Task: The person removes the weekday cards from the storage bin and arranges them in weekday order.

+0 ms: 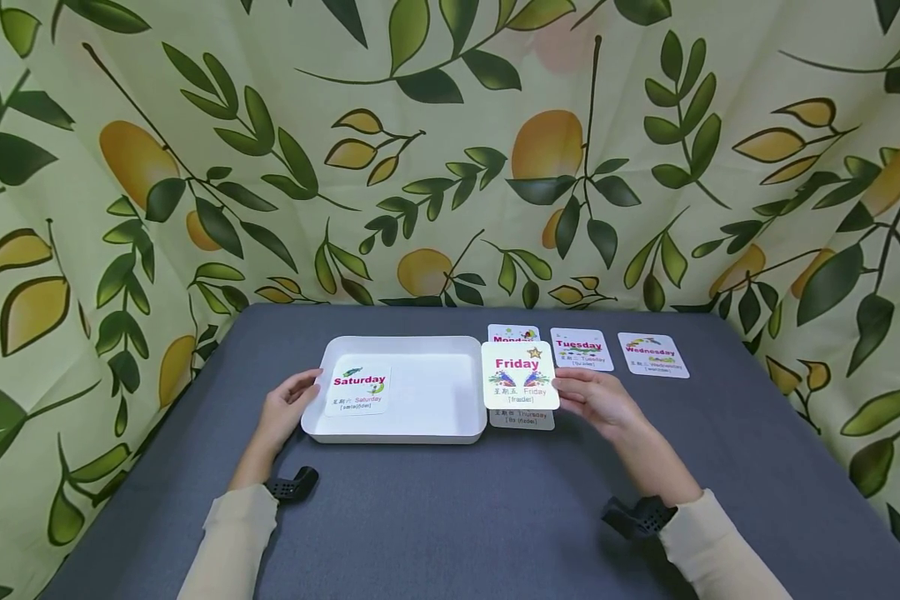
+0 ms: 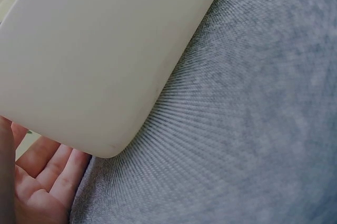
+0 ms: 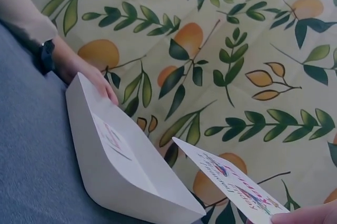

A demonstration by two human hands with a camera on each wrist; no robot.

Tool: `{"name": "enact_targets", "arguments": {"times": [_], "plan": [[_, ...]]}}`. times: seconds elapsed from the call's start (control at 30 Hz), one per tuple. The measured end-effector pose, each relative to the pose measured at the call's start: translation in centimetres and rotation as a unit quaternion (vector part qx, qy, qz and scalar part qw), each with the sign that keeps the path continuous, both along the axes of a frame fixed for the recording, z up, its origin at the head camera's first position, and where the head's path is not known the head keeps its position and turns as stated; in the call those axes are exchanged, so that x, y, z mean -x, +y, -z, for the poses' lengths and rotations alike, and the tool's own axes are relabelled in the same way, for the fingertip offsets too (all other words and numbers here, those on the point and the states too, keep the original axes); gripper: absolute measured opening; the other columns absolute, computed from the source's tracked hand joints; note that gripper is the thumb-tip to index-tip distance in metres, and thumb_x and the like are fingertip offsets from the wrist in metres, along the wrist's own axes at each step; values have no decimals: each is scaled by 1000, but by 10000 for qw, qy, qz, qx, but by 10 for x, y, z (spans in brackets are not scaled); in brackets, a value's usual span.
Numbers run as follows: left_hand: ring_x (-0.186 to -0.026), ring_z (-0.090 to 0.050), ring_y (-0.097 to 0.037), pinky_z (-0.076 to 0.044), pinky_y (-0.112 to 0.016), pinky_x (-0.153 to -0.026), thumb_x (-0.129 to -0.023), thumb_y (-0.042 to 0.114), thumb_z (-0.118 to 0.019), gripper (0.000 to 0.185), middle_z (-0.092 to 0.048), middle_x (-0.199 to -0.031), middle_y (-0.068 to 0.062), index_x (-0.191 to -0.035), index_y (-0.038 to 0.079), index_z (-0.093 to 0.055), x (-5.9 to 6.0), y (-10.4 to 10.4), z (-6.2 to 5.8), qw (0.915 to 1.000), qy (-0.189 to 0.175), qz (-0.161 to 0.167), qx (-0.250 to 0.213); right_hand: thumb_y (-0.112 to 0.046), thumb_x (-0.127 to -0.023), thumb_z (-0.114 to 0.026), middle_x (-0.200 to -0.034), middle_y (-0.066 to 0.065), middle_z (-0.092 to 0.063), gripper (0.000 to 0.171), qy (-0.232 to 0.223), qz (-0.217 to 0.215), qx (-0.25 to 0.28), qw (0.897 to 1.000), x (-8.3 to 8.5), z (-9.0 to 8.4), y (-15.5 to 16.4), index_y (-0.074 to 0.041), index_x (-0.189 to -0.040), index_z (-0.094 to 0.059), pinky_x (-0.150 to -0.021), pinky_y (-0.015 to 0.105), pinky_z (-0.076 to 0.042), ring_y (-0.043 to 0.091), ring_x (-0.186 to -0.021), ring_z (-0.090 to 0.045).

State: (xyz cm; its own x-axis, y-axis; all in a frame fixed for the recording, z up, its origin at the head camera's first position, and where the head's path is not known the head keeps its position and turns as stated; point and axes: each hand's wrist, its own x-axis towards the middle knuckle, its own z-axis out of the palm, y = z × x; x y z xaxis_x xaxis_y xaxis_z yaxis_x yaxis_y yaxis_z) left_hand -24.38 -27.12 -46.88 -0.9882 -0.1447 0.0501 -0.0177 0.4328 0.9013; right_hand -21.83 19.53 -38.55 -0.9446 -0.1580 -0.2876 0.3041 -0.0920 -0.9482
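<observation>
Pinching the Friday card [image 1: 520,375] by its right edge: one right hand [image 1: 596,402], thumb and fingers closed on the card. Resting against the left end of a white rectangular tray [image 1: 435,392]: one left hand [image 1: 283,410], fingers at the rim; whether it grips or merely touches, cannot tell. Friday card, square with rounded corners, bearing red lettering, a gold star, two colourful motifs, Chinese characters and a phonetic line; raised above the table just beside the tray's right end, tilted in the right wrist view. Saturday card [image 1: 360,392], lying face up inside the tray, in its left part. Monday card [image 1: 513,332], on the table beyond the Friday card, its lower part hidden. Thursday card [image 1: 523,421], on the near side, its upper part hidden by the Friday card. Tuesday card [image 1: 581,348] and Wednesday card [image 1: 653,354], face up in a row to the right of the Monday card, apart from each other. Cream sleeves [image 1: 228,546], two, with a black wrist device [image 1: 640,517] on each arm. Table [image 1: 420,525], covered in grey-blue cloth. Backdrop [image 1: 450,200], pale fabric printed with green leaves and orange fruit, behind the table and at both sides.
</observation>
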Motion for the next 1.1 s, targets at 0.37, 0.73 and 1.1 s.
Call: {"name": "enact_targets", "arguments": {"times": [0.37, 0.73, 1.1], "plan": [[-97, -44, 21, -36, 0, -84, -98, 25, -55, 40, -54, -140, -16, -134, 7, -55, 0, -1, 2, 10000, 11, 7, -11, -4, -92, -59, -81, -11, -71, 17, -44, -38, 254, 9997, 2, 1, 16, -19, -88, -66, -71, 17, -56, 1, -76, -67], [-98, -44, 20, -35, 0, -84, -98, 28, -55, 42, -54, -141, -14, -135, 8, -54, -1, -1, 1, 10000, -60, 50, 11, -5, -92, -61, -79, -11, -71, 20, -244, 31, 163, 9996, 6, 0, 28, -22, -83, -67, -69, 17, -56, 1, -74, -67], [-99, -44, 21, -35, 0, -84, -98, 28, -54, 42, -54, -141, -15, -135, 7, -54, -1, -1, 1, 9999, -13, 113, -11, -6, -92, -61, -79, -12, -70, 21, -346, 82, -10, 9994, 9, 1, 44, -24, -82, -66, -68, 17, -56, 1, -73, -67]]}}
